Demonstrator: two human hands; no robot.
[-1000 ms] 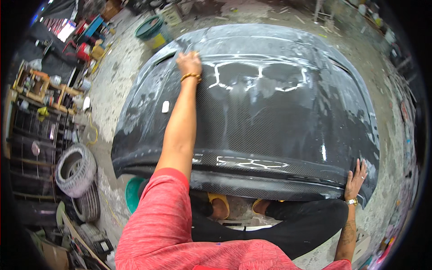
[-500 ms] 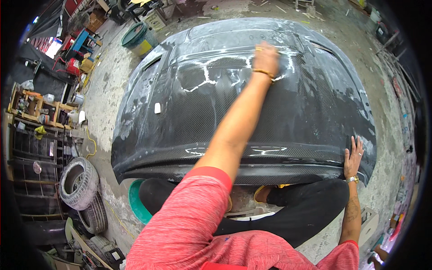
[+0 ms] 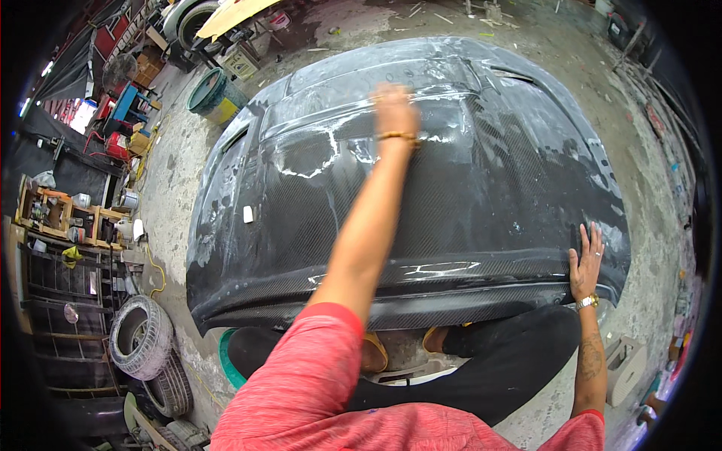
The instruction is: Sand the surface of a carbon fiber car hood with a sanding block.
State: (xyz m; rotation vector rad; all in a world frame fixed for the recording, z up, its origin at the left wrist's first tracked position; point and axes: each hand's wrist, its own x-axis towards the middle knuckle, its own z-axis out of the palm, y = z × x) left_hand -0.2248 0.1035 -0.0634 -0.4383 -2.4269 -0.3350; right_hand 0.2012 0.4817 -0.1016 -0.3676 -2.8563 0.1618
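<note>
A dark carbon-fibre-weave car hood [image 3: 331, 218], with whitish dull patches and wet shine, lies in front of my crossed legs. My left hand [image 3: 395, 116] is down on its far middle part, beside a raised crease, a beaded bracelet at the wrist. Motion smears its fingers, so I cannot see whether anything is under them. My right hand [image 3: 586, 263] rests flat on the hood's near right corner with fingers spread, a ring and a metal watch on it. A small white block [image 3: 248, 215] sits on the hood's left side.
A green bin [image 3: 216, 94] stands past the hood's far left edge. Two tyres [image 3: 141, 338] lean together at the left, near a wooden rack [image 3: 56, 207] of containers. A yellow cord [image 3: 156, 272] runs along the floor. A grey block [image 3: 624, 368] stands by my right forearm.
My left hand has moved leftward across the far part of the hood. My right hand stays planted on the corner. The whole view has shifted slightly.
</note>
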